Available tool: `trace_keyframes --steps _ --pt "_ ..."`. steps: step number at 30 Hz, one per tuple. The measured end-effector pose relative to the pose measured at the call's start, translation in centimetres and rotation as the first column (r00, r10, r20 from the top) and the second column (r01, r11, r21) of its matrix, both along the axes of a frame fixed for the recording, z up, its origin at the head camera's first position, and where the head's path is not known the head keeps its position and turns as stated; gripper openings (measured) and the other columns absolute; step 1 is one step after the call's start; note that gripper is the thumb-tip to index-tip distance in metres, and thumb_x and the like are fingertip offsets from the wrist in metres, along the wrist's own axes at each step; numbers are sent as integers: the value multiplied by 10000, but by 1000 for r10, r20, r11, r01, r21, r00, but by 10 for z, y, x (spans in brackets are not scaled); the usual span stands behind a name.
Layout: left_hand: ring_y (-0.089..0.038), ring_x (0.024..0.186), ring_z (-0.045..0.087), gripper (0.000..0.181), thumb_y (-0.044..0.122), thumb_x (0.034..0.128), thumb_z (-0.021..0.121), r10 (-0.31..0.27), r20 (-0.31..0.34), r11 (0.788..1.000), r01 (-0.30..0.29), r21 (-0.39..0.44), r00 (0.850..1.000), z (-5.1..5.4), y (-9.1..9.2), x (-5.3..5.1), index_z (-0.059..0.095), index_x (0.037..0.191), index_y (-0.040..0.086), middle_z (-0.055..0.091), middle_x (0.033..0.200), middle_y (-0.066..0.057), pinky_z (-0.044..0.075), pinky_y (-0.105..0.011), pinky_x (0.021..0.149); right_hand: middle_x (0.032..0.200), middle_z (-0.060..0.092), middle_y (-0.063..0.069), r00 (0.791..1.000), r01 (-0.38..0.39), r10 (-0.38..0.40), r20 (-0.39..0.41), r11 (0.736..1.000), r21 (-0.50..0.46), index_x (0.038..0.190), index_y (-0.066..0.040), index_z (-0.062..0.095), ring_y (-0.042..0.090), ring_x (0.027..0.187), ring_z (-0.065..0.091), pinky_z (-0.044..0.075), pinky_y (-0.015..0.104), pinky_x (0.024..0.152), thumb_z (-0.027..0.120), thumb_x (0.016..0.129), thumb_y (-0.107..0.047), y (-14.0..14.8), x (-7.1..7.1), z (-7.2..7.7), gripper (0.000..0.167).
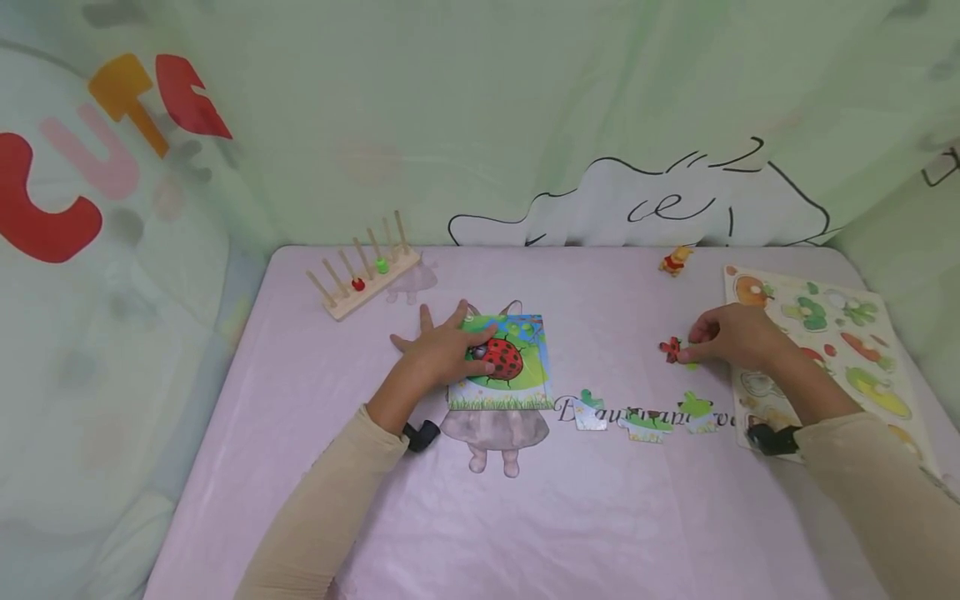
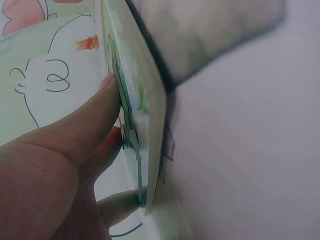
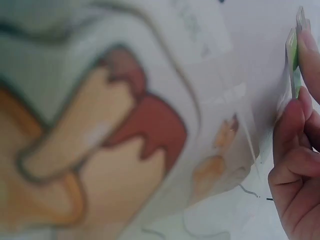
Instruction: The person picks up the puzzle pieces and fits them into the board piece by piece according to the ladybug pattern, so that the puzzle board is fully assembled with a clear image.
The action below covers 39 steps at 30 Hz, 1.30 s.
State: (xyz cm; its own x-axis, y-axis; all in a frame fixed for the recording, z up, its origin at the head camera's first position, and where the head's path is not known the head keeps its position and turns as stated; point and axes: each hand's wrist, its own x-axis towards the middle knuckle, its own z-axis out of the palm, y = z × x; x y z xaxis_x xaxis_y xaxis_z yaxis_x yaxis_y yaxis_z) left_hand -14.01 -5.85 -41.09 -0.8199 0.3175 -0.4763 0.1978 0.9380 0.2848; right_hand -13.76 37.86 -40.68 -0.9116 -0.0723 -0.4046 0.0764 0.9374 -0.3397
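Observation:
On the table lies a ladybug puzzle board point(image 1: 504, 398) with a green, blue and red picture. My left hand point(image 1: 442, 354) rests on its left side with spread fingers; the left wrist view shows the fingertips touching the face of the board point(image 2: 142, 115). Farther right, my right hand point(image 1: 738, 335) pinches a small red and black puzzle piece point(image 1: 670, 350) at its edge. A bit of green shows under those fingers, and in the right wrist view a thin green-sided piece point(image 3: 293, 55) is at the fingertips. Three loose pieces, including a green one point(image 1: 699, 407), lie nearer the table's front.
A wooden peg rack point(image 1: 373, 286) with a red and a green bead stands at the back left. At the back right sits a small yellow bear figure point(image 1: 677, 261). A vegetable puzzle board point(image 1: 832, 337) lies under the right forearm.

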Motion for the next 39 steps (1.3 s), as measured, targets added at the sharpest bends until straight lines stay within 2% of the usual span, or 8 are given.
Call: trace_keyframes --steps 12,16,20,25,31,35,39 --pt "-574 1511 -138 687 616 934 616 -2 -4 1000 2 5 1000 -3 0 -1 293 1536 547 -14 1737 31 98 -930 970 849 602 46 1000 -15 14 -22 1000 -23 927 -82 670 241 845 519 382 332 665 860 806 -425 -3 4 6 411" --pt "-570 1513 -138 686 618 934 614 -1 -4 1000 1 2 1000 -4 0 -1 287 1534 553 -13 1737 37 95 -928 975 943 632 65 1000 1 -1 -11 998 -66 1000 -83 680 271 930 532 419 326 699 857 803 -462 -1 5 5 462" --pt "-567 1515 -136 685 615 934 618 1 -6 1000 -1 2 1000 -4 0 -1 289 1532 556 -8 1738 36 92 -929 975 1014 659 49 1000 2 -2 -1 993 -116 1085 -123 702 247 972 546 461 299 733 812 830 -527 -1 6 2 490" --pt "-571 1516 -124 687 619 933 616 -1 -14 1000 1 -2 1000 -3 0 0 291 1535 551 -2 1738 31 104 -929 972 1026 663 48 1000 -8 13 24 976 -217 1143 -153 703 218 962 555 504 278 735 742 898 -524 -12 6 6 446" --pt "-577 1514 -120 681 603 930 635 7 -18 1000 -7 14 1000 -4 1 1 319 1529 544 13 1739 23 97 -930 970 1035 629 80 999 3 13 46 940 -342 1135 -129 698 225 955 578 557 303 736 723 952 -394 -38 7 13 323" --pt "-598 1513 -62 683 594 918 660 -2 -66 1000 3 20 998 -5 0 1 358 1527 524 69 1738 0 84 -911 1011 1032 617 85 998 -13 37 54 920 -391 1120 -118 698 218 947 572 554 313 732 724 958 -351 -55 6 14 285" --pt "-520 1556 28 684 566 899 705 -29 -148 999 35 35 989 -7 1 2 433 1519 470 140 1728 -33 32 -880 1061 1024 618 82 997 -24 53 60 913 -407 1108 -121 701 210 932 581 558 311 738 736 952 -322 -71 6 13 257"
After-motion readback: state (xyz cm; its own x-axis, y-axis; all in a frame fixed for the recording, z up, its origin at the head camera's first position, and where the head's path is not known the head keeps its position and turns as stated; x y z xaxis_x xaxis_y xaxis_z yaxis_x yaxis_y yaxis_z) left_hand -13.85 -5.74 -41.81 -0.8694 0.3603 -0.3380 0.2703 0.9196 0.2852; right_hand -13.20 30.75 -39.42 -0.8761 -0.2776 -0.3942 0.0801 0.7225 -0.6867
